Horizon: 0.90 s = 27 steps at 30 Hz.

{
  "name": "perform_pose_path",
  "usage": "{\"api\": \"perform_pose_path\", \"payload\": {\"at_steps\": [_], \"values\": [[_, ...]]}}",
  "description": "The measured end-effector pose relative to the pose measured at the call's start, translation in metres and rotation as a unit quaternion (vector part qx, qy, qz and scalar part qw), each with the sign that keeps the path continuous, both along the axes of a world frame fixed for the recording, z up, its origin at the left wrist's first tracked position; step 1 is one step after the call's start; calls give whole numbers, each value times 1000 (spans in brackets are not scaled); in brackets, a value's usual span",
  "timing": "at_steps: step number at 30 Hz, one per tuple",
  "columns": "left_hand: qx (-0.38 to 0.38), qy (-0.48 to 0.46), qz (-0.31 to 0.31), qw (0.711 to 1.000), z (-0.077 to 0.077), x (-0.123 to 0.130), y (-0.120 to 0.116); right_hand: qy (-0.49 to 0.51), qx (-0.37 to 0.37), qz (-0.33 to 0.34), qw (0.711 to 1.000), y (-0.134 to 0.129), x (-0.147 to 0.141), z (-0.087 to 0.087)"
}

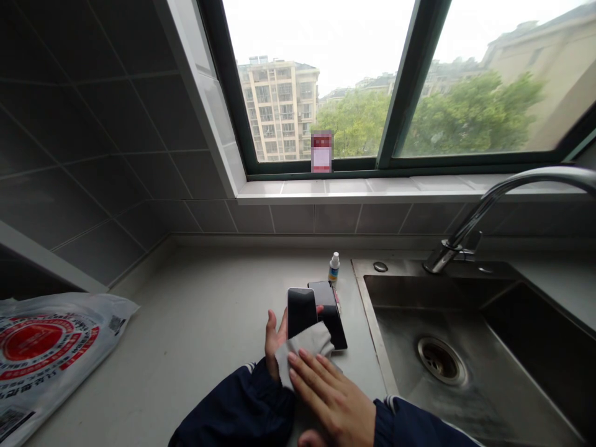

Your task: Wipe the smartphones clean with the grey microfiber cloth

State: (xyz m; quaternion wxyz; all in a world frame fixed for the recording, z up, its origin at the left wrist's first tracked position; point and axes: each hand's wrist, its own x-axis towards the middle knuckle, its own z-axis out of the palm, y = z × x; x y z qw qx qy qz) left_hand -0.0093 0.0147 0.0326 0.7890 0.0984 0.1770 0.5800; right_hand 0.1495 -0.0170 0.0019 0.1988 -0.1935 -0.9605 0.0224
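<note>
A smartphone (302, 310) with a dark screen and pale edge rests on my left hand (274, 338), whose thumb sticks out to the left and whose fingertips show at the phone's right side. Over the lower part of the phone lies a grey cloth (310, 341) with a zigzag edge. My right hand (328, 394) presses flat on this cloth, fingers stretched out. Behind the phone, a larger black tablet-like device (333, 316) lies on the counter. Just past it stands a small white bottle (334, 268) with a blue and yellow label.
To the right is a steel sink (372, 335) with a chrome faucet (470, 217). A plastic bag (51, 354) with red print lies on the counter (186, 347) at left. A window (354, 62) is above a tiled ledge at the back.
</note>
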Motion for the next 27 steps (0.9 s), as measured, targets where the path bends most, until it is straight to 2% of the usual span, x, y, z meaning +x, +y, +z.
{"api": "perform_pose_path", "payload": {"at_steps": [10, 19, 23, 27], "values": [[21, 8, -1, 1000, -2, 14, -3, -20, -13, -65, 998, 8, 9, 13], [72, 22, -76, 994, -16, 16, -6, 25, -9, -113, 993, 18, 14, 6], [58, 73, -80, 992, -9, 16, -8, 52, -1, -143, 988, 21, 16, 5], [67, 168, -36, 983, 4, 17, -11, 78, -3, -162, 984, 23, 18, 5]]}}
